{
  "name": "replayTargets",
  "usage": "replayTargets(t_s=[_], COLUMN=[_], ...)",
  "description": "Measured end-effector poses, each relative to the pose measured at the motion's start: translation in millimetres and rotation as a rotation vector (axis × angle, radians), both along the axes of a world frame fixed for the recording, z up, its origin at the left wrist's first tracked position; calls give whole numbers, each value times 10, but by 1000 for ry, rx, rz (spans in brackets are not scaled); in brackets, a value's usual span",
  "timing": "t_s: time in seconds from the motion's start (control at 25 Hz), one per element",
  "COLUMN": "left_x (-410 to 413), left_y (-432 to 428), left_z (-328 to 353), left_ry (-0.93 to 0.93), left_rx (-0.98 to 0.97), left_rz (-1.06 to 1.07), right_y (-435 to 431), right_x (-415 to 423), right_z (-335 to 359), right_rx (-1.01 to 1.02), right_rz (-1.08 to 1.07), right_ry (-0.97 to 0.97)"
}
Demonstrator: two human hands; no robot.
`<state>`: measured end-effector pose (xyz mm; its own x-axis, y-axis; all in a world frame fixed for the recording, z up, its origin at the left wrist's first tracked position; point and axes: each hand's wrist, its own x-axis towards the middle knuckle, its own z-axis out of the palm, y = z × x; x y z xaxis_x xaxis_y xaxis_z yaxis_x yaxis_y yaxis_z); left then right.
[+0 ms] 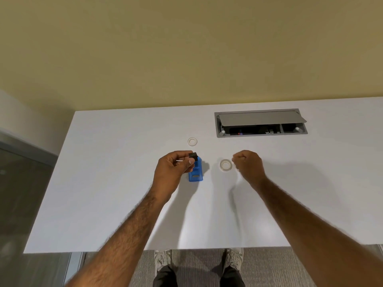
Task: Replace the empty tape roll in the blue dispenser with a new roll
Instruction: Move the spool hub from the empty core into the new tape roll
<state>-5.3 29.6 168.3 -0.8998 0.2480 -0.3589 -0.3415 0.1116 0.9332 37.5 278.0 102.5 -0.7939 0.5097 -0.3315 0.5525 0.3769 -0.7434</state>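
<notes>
Left hand pinching, right hand loosely fisted

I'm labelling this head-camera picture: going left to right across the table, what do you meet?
Left hand pinching a small black part → blue dispenser → tape ring → right hand, closed in a fist. The far ring and the open cable hatch overlap these sideways, so they are left out.
</notes>
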Motion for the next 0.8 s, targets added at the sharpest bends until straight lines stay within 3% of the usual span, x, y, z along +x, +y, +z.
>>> replayTargets(t_s=[0.12, 0.52, 0.8], left_x=[-14, -84, -64], left_y=[-27, -71, -138], left_z=[-52, -215, -266], left_ry=[0, -16, -23], left_rx=[-26, -51, -63], left_rz=[-1, 0, 8], right_y=[196, -42, -79], right_x=[81, -132, -188], right_z=[-315, -562, -687], right_rx=[285, 458, 549], right_rz=[227, 579, 612], right_ry=[-171, -254, -238])
